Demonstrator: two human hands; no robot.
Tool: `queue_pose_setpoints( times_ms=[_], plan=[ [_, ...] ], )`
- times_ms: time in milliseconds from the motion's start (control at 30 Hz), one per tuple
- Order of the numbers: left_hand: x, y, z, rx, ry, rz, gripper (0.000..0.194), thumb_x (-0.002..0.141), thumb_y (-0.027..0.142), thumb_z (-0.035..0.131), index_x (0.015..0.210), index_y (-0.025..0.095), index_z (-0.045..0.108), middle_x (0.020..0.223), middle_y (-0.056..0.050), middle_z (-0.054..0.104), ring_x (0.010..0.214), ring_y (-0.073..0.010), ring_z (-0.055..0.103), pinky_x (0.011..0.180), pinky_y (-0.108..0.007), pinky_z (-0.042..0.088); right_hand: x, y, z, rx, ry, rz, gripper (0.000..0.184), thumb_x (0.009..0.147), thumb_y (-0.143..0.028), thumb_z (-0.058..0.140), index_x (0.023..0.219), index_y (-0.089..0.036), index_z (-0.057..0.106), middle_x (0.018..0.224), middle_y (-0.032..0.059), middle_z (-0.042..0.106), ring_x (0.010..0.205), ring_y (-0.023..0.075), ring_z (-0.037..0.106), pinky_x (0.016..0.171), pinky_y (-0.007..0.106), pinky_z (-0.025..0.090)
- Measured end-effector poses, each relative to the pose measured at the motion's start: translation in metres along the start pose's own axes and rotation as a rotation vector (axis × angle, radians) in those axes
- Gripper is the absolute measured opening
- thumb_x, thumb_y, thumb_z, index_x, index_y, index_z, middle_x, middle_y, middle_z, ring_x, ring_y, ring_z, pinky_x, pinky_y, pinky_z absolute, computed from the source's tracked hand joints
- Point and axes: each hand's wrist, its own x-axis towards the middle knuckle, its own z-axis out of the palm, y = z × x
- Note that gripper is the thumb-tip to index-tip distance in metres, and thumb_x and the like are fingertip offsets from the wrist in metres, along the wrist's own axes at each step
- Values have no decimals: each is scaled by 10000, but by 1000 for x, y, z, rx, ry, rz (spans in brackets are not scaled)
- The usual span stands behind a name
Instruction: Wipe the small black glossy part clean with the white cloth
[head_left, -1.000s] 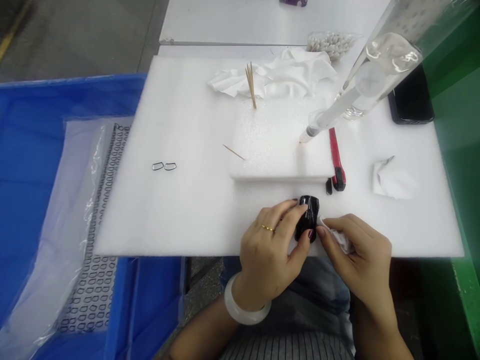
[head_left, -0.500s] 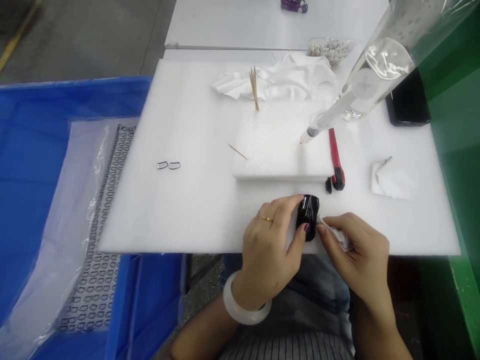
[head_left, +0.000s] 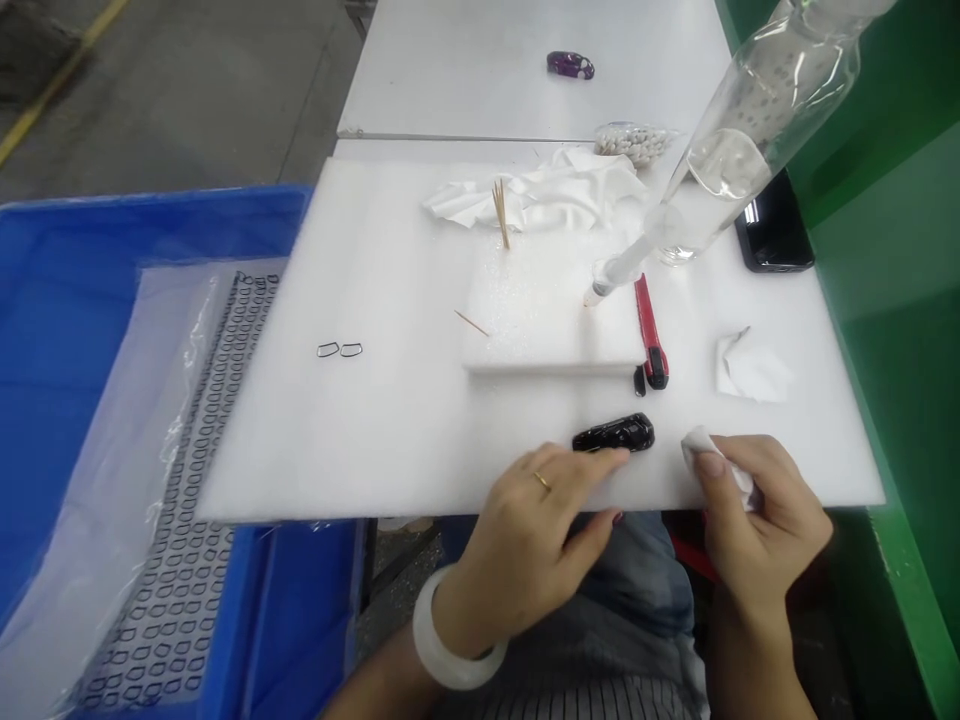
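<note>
A glossy black car-shaped piece (head_left: 615, 433) lies sideways on the white foam sheet (head_left: 382, 430), close to its front edge. My left hand (head_left: 536, 540) is just in front of it, fingers stretched and thumb apart, the index fingertip at the piece's near side. To the right, my right hand (head_left: 765, 510) pinches a folded white cloth (head_left: 701, 442) between thumb and fingers, apart from the black piece. Beyond the piece, a small black part (head_left: 639, 381) lies beside a red utility knife (head_left: 649, 335) along the raised foam block (head_left: 555, 330).
Toothpicks (head_left: 501, 215) stand in the block, and a syringe (head_left: 619, 268) leans by a clear bottle (head_left: 720, 180). Two small black outline frames (head_left: 340, 350) lie left. A phone (head_left: 776, 225) and crumpled cloth (head_left: 750, 368) are right. A blue bin (head_left: 60, 300) stands at the left.
The black piece has turned from upright in my left hand to lying sideways on the foam. My left fingers have loosened from it. My right hand has drawn away rightward with the cloth.
</note>
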Motion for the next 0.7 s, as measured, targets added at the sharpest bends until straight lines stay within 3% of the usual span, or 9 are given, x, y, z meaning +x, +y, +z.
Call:
queue_pose_setpoints(
  times_ms=[100, 267, 500, 600, 667, 700],
  plan=[
    [10, -8, 5, 235, 129, 9, 387, 927, 228, 651, 1289, 135, 553, 1204, -93, 627, 1090, -222, 565, 943, -380, 494, -5, 1, 1, -108, -30, -122, 332, 844, -53, 695, 1103, -259, 722, 867, 21, 692, 689, 144, 632, 526, 262, 476],
    [16, -16, 12, 307, 131, -2, 311, 919, 239, 659, 1208, 136, 607, 1079, -59, 658, 981, -230, 576, 832, -399, 507, -3, 0, 5, -193, -178, -231, 365, 881, -62, 659, 1181, -268, 685, 864, 15, 656, 607, 102, 593, 470, 223, 457],
    [15, -15, 12, 312, 120, -4, 279, 944, 231, 613, 1208, 143, 609, 1050, -58, 641, 946, -230, 563, 797, -402, 493, 11, -8, 12, -245, -388, -117, 249, 964, -162, 564, 1179, -217, 679, 877, 34, 637, 650, 112, 605, 534, 237, 490],
    [15, -14, 12, 343, 102, -17, 285, 949, 230, 596, 1219, 138, 603, 1057, -69, 629, 943, -241, 554, 782, -410, 487, 24, -13, 11, -164, -469, -51, 222, 978, -196, 540, 1136, -215, 695, 840, 27, 632, 650, 122, 603, 539, 245, 488],
    [14, -14, 13, 357, 95, -20, 287, 955, 220, 582, 1228, 131, 600, 1056, -73, 625, 937, -240, 548, 776, -406, 488, 36, -13, 4, -107, -437, 10, 181, 973, -225, 557, 1092, -223, 694, 831, 18, 644, 616, 119, 575, 514, 248, 459],
    [14, -14, 14, 359, 97, -20, 287, 959, 215, 573, 1232, 130, 599, 1056, -74, 623, 934, -237, 545, 775, -401, 490, 42, -11, -1, -112, -360, 41, 157, 964, -247, 580, 1080, -228, 685, 830, 13, 651, 593, 118, 551, 497, 252, 435]
  ],
)
